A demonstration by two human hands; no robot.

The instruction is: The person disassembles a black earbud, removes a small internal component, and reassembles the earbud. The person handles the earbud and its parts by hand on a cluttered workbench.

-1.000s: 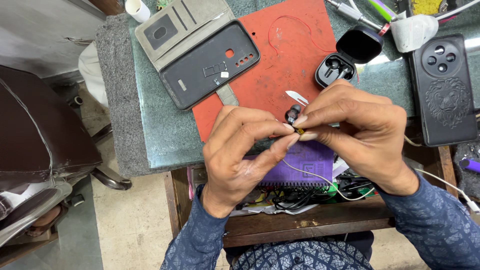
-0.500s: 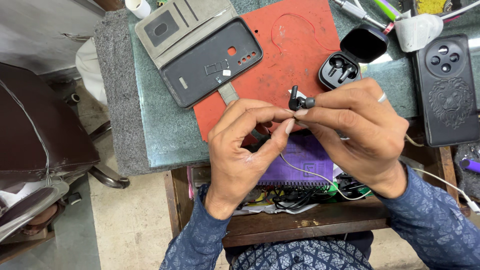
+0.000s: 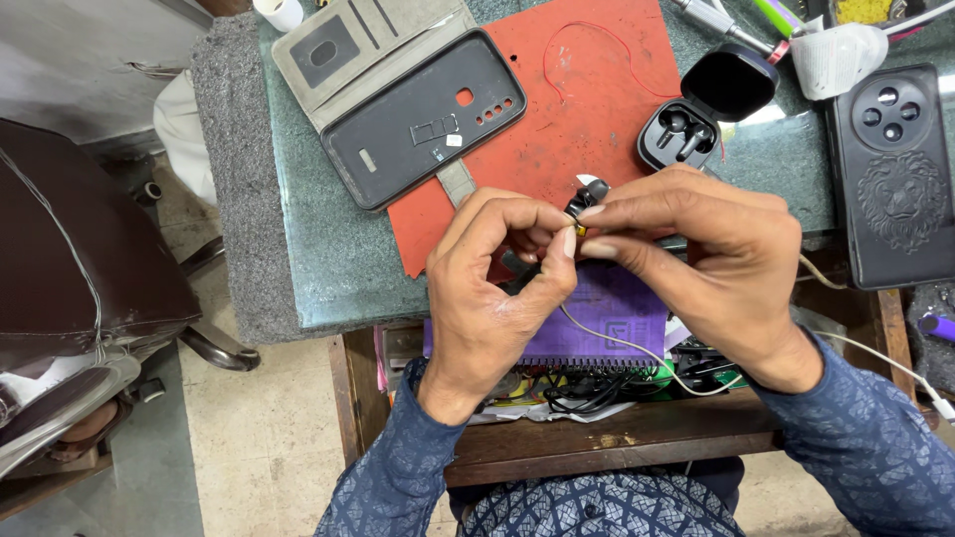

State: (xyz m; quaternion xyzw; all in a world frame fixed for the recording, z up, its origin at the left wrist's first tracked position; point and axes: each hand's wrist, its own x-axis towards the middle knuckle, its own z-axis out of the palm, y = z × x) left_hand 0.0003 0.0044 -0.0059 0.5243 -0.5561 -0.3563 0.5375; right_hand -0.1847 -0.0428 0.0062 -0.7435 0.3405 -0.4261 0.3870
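We pinch a small black earbud between both sets of fingertips, just above the lower edge of the red work mat. Our left hand curls narrow, thumb and forefinger closed on the earbud's lower end; our right hand grips it from three o'clock, fingers drawn tight. At one o'clock from the earbud, the open black charging case sits near, with two earbuds inside. At ten o'clock lies a dark phone in a grey flip cover. At three o'clock, well apart, rests a black phone back cover. A purple notebook lies beneath our hands.
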